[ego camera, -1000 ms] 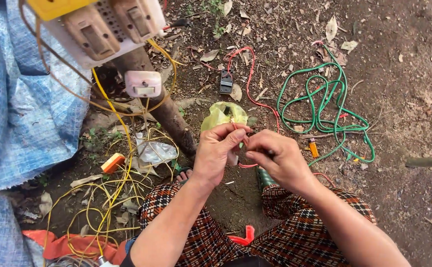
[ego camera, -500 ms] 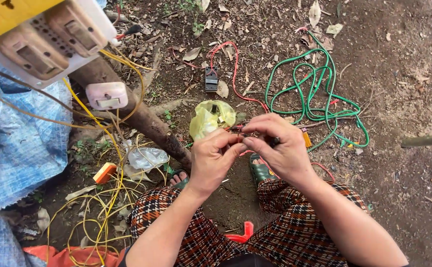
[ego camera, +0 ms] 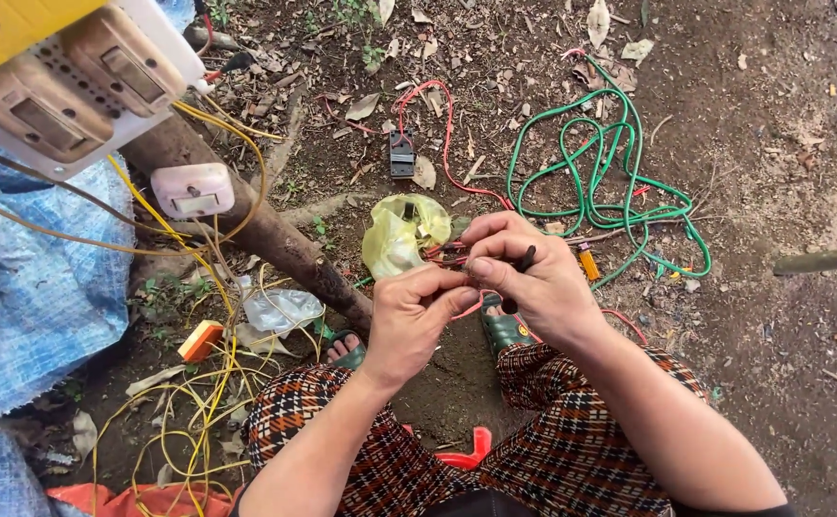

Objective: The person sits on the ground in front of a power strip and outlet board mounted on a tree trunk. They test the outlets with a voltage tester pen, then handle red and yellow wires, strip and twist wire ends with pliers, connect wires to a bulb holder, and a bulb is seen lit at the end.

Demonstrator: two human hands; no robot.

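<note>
Left hand: the left hand point(ego camera: 417, 321) is closing thumb and fingers in a narrow pinch on a thin red wire point(ego camera: 449, 254), sitting just past the centre of the view toward six o'clock
Right hand: the right hand point(ego camera: 524, 278) is curling its fingers tight around the same red wire and is also gripping a small dark tool handle point(ego camera: 526, 258) – the two hands are touching at the fingertips
Red wire: it is running out from between the fingertips toward ten o'clock, ending near the crumpled yellow-green plastic bag point(ego camera: 401, 233) lying on the dirt
Green cable: a long green insulated cable point(ego camera: 596, 172) is lying in loose loops on the ground at one o'clock from the hands, well apart from them
Second red wire: a curved red lead point(ego camera: 445, 124) is trailing over the soil at twelve o'clock, beside a small black block point(ego camera: 401, 158)
Yellow wiring: a tangle of thin yellow wires point(ego camera: 193, 402) is spreading at eight o'clock, with a small orange block point(ego camera: 199, 340) lying among them
Switch board: a white board carrying beige switch housings point(ego camera: 74, 91) is hanging at ten o'clock, a pale single switch box point(ego camera: 192, 189) dangling just under it against a brown tree root point(ego camera: 265, 235)
Blue sheet: a blue woven tarpaulin point(ego camera: 26, 297) is covering the nine o'clock edge
Legs: brown checked trousers point(ego camera: 572, 440) and green sandals point(ego camera: 503, 325) are showing below the hands – the person is squatting
</note>
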